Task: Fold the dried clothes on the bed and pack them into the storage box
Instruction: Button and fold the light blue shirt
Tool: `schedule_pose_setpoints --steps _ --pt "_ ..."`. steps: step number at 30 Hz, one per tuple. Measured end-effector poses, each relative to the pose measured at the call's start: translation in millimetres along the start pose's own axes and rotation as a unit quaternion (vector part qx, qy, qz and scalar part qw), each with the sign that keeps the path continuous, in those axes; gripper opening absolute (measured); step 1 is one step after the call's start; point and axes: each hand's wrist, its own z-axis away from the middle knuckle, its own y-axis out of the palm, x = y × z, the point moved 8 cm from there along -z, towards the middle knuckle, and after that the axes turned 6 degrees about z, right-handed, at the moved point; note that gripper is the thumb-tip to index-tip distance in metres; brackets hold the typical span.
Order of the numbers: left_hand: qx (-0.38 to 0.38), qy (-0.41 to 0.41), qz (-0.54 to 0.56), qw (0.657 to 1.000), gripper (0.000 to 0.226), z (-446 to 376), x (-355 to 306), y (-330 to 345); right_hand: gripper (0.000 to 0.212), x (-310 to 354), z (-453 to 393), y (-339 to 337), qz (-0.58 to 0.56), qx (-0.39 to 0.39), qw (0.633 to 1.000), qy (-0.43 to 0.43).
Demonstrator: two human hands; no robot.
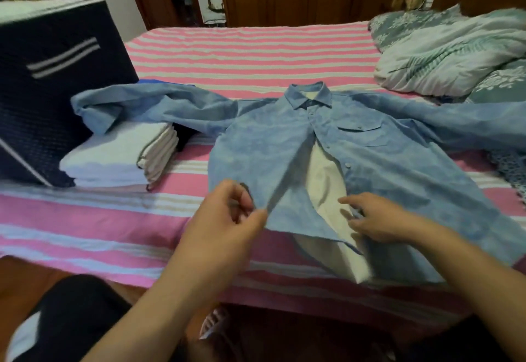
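Squaring the blue shirt before folding: left hand pinching placket edge, right hand spread, pressing fabric flat. Next, probably closing front, folding 2 sleeves inward.

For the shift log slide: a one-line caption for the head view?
Left hand pinches the open blue shirt front edge; right hand rests on its hem, beside folded white clothes.

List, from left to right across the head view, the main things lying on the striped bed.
Dark navy fabric storage box → stack of folded white clothes → light blue button-up shirt, spread flat → rumpled green-and-white floral quilt at the far right.
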Motion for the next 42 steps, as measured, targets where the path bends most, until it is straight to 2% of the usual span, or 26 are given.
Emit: schedule_pose_setpoints --steps 2,3,4,5,6,7,8,9,11,14,16,17,19,21,22,24,25,27,29,30,31,32,35,37,39,42 --pt "0.077 -0.033 -0.029 0.996 0.022 21.3 13.6 -8.3 0.05 -8.3 3.7 -11.9 -0.068 -0.021 0.997 0.01" --pt "0.069 -0.031 -0.109 0.991 0.019 18.5 30.4 -24.7 0.048 -11.6 2.6 -16.0 -0.085 -0.036 0.996 0.016" --pt "0.052 -0.034 -0.23 0.971 0.026 12.4 49.0 -42.4 0.052 -13.1 1.7 -16.4 -0.087 -0.041 0.995 0.023" --pt "0.034 -0.047 -0.375 0.925 0.047 3.4 71.6 -60.9 0.061 -10.9 2.0 -12.5 -0.074 -0.031 0.996 0.03" --pt "0.03 -0.067 -0.467 0.881 0.07 -5.3 93.2 -73.6 0.074 -7.5 1.9 -4.9 -0.042 -0.017 0.998 0.039" --pt "0.025 -0.087 -0.492 0.866 0.087 -14.3 115.5 -81.1 0.086 -2.4 2.6 4.6 0.005 -0.006 0.999 0.049" --pt "0.029 -0.101 -0.459 0.882 0.096 -21.1 132.3 -79.4 0.093 4.0 3.1 13.5 0.051 -0.004 0.997 0.054" --pt "0.032 -0.116 -0.372 0.92 0.101 -25.9 146.7 -74.0 0.095 11.8 4.4 21.3 0.084 -0.01 0.995 0.055" --pt "0.012 -0.116 -0.193 0.974 0.098 -31.1 163.4 -63.7 0.087 21.8 7.1 27.5 0.108 -0.042 0.992 0.056" --pt "0.014 -0.105 -0.07 0.992 0.092 -26.3 171.1 -50.9 0.062 21.4 14.8 13.8 0.101 -0.08 0.989 0.078" --pt "0.028 -0.068 -0.103 0.992 0.09 -23.2 168.4 -47.9 0.046 13.4 16.6 4.0 0.111 -0.08 0.985 0.101" --pt "0.025 -0.029 -0.147 0.988 0.081 -25.2 159.0 -49.3 0.042 8.7 17.3 2.7 0.11 -0.07 0.985 0.112" --pt "-0.032 0.059 -0.228 0.971 0.061 -25.8 122.3 -62.2 0.036 -1.4 17.4 3.6 0.09 -0.064 0.986 0.127" --pt "-0.093 0.108 -0.233 0.962 0.052 -19.6 83.0 -85.4 0.033 -10.8 21.4 -1.4 0.08 -0.057 0.986 0.136" --pt "-0.092 0.138 -0.241 0.956 0.047 -14.4 67.3 -95.6 0.035 -17.6 23.0 -8.4 0.075 -0.062 0.985 0.14" --pt "-0.023 0.195 -0.315 0.928 0.038 -4.8 56.7 -102.1 0.039 -31.1 28.4 -31.6 0.057 -0.098 0.982 0.154" --pt "0.035 0.189 -0.368 0.91 0.036 -2.0 65.5 -99.3 0.04 -36.1 33.4 -43.3 0.037 -0.116 0.98 0.156" --pt "0.175 0.066 -0.502 0.845 0.032 -0.6 114.3 -91.9 0.036 -37.2 42.1 -58.6 0.001 -0.129 0.981 0.145" --pt "0.29 -0.057 -0.613 0.733 0.033 6.0 156.7 -90.5 0.03 -30.6 47.1 -62.5 -0.031 -0.127 0.984 0.119" --pt "0.32 -0.083 -0.637 0.696 0.034 4.3 162.1 -87.6 0.029 -23.6 48.7 -60.9 -0.041 -0.115 0.987 0.102" --pt "0.339 -0.091 -0.636 0.687 0.033 0.5 157.7 -78.4 0.03 -15.4 50.3 -55.2 -0.037 -0.091 0.991 0.086" --pt "0.346 -0.082 -0.617 0.702 0.031 -5.3 145.7 -63.9 0.031 -9.1 49.5 -43.6 -0.024 -0.054 0.996 0.07" --pt "0.333 -0.022 -0.467 0.819 0.021 -28.4 101.8 -2.0 0.035 5.1 43.1 0.8 0.048 0.084 0.995 0.009" --pt "0.322 0.007 -0.368 0.872 0.02 -44.5 77.7 40.8 0.035 4.1 38.2 12.0 0.067 0.132 0.989 -0.014" --pt "0.319 0.03 -0.326 0.89 0.024 -65.0 68.1 77.6 0.027 -0.5 23.6 -8.4 0.0 0.079 0.997 0.002" --pt "0.274 0.067 -0.345 0.895 0.027 -106.0 65.6 124.0 0.023 -16.0 -17.9 -49.5 -0.165 -0.104 0.978 0.069"
